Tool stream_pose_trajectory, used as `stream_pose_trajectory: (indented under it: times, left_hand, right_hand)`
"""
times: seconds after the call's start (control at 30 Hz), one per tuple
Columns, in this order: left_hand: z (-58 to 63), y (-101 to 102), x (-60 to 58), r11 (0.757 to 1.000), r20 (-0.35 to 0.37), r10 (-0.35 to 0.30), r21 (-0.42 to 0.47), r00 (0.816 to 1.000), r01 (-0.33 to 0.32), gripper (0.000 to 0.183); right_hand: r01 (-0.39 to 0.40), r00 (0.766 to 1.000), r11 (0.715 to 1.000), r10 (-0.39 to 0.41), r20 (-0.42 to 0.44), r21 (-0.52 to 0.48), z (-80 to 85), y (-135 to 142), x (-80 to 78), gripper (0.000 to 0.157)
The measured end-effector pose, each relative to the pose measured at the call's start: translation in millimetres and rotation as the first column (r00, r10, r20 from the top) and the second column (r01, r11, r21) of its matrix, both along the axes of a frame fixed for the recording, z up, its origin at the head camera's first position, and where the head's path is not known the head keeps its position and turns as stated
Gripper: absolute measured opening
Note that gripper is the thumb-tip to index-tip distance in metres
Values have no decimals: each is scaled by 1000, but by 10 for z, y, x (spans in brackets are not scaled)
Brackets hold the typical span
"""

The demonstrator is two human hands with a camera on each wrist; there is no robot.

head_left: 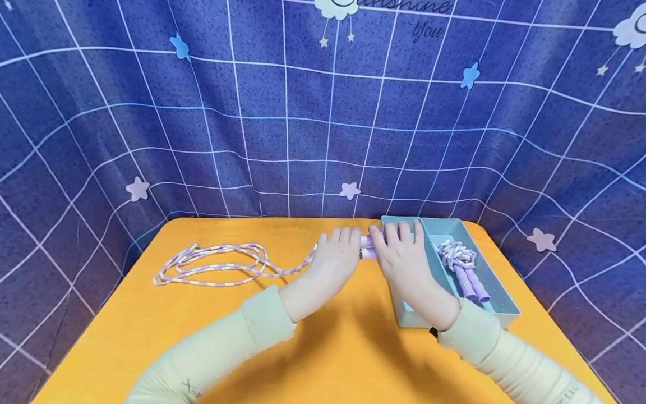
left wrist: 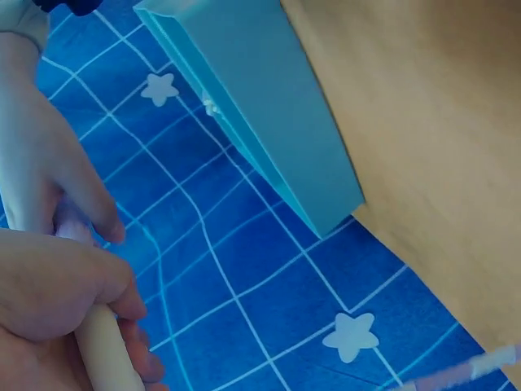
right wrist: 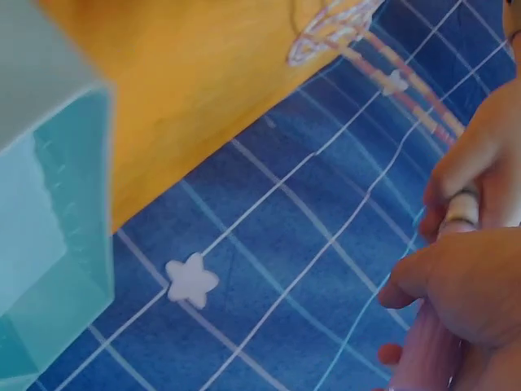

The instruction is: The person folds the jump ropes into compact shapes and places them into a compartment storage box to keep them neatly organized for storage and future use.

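Note:
My left hand (head_left: pixel 335 258) and right hand (head_left: pixel 404 259) are raised close together, over the table and the box's left edge. Between them shows a pair of purple jump rope handles (head_left: pixel 368 253), lying side by side. The right hand grips their purple length (right wrist: pixel 427 350), while the left hand holds them nearer the rope end, where a pale section (left wrist: pixel 106 350) sticks out of the fist. From the left hand, the purple and white beaded rope (head_left: pixel 222 284) runs down to loose loops on the table at left. The fingers hide most of the handles.
A light blue box (head_left: pixel 411 320) with two compartments stands at the right of the orange table (head_left: pixel 323 359). Its right compartment holds another purple jump rope (head_left: pixel 471 280), its beads bunched up. Behind the table hangs a blue gridded cloth (head_left: pixel 303 134) with stars.

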State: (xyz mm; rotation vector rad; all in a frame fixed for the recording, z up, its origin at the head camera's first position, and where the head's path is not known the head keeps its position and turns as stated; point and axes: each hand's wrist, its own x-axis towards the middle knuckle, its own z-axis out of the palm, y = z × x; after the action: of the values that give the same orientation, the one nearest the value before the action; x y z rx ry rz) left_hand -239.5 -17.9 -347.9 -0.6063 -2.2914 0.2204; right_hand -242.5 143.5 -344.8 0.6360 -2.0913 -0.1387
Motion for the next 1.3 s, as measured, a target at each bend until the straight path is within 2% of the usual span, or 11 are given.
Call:
stream_pose_trajectory:
  times: [0.27,0.4,0.47,0.6,0.67,0.77,1.0,1.17,1.3]
  left_hand:
    - [63,17,97,999,39,10,41,999,-12,30]
    - [117,-72,118,998,130,31,53,991,-38,39]
    - [135,-132,121,998,206,33,49,978,-44,46]
    - [169,-219,132,997,353,-20,78,936,-8,45]
    - [187,-237,145,994,396,-55,107,917,14,42]
    - [213,-245,174,992,420,-74,126,904,23,42]
    - [257,-256,231,987,391,-103,151,915,47,40]
    - [280,-260,255,987,347,-113,147,931,65,40]
    - [282,-270,263,986,320,-125,141,939,84,40]
  right_hand:
    - [-26,998,999,27,-54,26,-21,-88,13,28]
    - [-66,996,998,67,-66,20,7,-67,20,27]
    - [-77,994,996,80,-70,34,25,-53,30,28]
    - [-103,993,990,107,-48,94,57,-32,63,29]
    - [-113,993,985,118,-30,127,72,-27,75,31]
    - [-119,992,981,124,-19,155,93,-24,85,35]
    - [-95,995,981,97,-5,167,137,20,107,32]
    - [-111,992,983,119,-43,149,145,27,107,34]
    - [-133,984,982,146,-98,132,150,23,100,28]
